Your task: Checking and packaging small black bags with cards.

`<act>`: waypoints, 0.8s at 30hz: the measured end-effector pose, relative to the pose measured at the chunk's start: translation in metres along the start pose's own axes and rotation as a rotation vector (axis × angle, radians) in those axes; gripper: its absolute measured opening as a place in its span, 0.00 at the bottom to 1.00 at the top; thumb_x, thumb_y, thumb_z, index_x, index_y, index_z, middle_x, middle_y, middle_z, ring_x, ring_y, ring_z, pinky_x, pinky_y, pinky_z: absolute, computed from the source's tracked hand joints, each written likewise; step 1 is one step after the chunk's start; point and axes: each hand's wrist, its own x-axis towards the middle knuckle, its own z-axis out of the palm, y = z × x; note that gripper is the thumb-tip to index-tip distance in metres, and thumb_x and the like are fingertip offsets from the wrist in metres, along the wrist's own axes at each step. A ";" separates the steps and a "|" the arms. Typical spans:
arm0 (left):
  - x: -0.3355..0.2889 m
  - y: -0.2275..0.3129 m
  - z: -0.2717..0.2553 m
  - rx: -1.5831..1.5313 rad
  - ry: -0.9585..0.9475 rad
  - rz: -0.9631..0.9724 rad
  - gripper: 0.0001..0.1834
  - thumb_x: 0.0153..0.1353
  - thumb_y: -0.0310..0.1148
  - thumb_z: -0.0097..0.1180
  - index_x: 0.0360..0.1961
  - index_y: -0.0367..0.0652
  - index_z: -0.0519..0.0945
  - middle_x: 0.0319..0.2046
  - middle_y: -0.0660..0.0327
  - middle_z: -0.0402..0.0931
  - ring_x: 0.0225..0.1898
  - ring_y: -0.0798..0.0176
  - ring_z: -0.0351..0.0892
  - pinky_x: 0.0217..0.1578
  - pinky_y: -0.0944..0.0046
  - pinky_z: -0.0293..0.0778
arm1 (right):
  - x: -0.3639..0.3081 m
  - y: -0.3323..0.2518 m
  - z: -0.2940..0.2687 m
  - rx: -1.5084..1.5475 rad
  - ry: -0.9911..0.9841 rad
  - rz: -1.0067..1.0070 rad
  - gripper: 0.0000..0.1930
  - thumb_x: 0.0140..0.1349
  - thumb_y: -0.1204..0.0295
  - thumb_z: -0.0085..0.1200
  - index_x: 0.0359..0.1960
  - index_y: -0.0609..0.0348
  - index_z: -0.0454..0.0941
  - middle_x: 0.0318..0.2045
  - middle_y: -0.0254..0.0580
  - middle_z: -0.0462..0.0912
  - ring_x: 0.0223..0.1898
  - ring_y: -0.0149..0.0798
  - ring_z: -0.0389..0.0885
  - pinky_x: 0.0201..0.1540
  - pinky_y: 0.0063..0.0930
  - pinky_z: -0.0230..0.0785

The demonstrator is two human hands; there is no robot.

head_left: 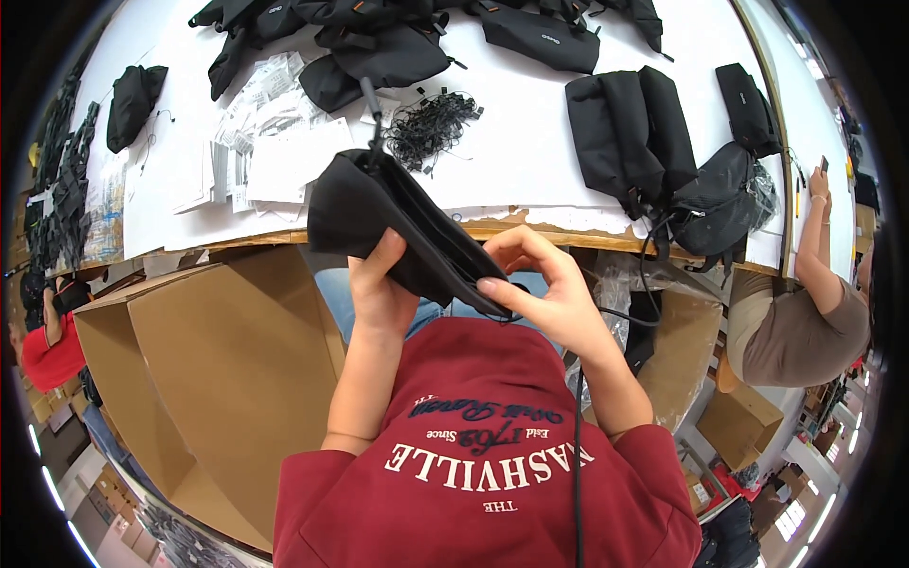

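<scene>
Tilted over the table's near edge is a black fabric pouch (365, 210), its long zip side gaping and turned toward my right. A dark pull cord stands up from its far end. My left hand (381, 284) is closed round the pouch's near side, thumb on the outer cloth. With my right hand (535, 279) I pinch the pouch's near corner between thumb and fingers, by the end of the opening. The pouch's inside is mostly in shadow. Past it on the table lies a tangle of thin black cords (431, 123).
Black pouches (379, 62) are heaped at the far side, beside white tags (270, 104). More black bags (630, 133) lie at the right. Large open cardboard boxes (227, 369) stand below the table edge at left and right. Other people (795, 322) are at both sides.
</scene>
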 end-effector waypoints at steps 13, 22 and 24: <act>0.013 0.003 0.002 -0.163 -0.296 -0.077 0.15 0.55 0.34 0.64 0.42 0.54 0.73 0.35 0.69 0.70 0.38 0.67 0.63 0.42 0.67 0.61 | 0.000 -0.001 -0.006 0.404 -0.211 0.270 0.19 0.61 0.68 0.58 0.53 0.58 0.72 0.46 0.39 0.75 0.45 0.31 0.76 0.43 0.25 0.73; 0.029 0.000 -0.016 -0.242 -0.554 -0.114 0.13 0.70 0.44 0.43 0.43 0.64 0.81 0.40 0.71 0.75 0.44 0.67 0.66 0.50 0.64 0.60 | 0.001 0.011 -0.002 0.054 -0.070 -0.106 0.24 0.58 0.69 0.62 0.56 0.55 0.70 0.49 0.37 0.72 0.45 0.29 0.73 0.43 0.24 0.71; 0.027 0.001 -0.023 -0.213 -0.574 -0.100 0.12 0.70 0.44 0.44 0.43 0.64 0.81 0.38 0.71 0.75 0.42 0.68 0.66 0.48 0.65 0.60 | -0.002 -0.002 -0.002 0.093 -0.100 0.063 0.25 0.57 0.67 0.63 0.56 0.55 0.69 0.49 0.36 0.72 0.45 0.30 0.73 0.45 0.25 0.69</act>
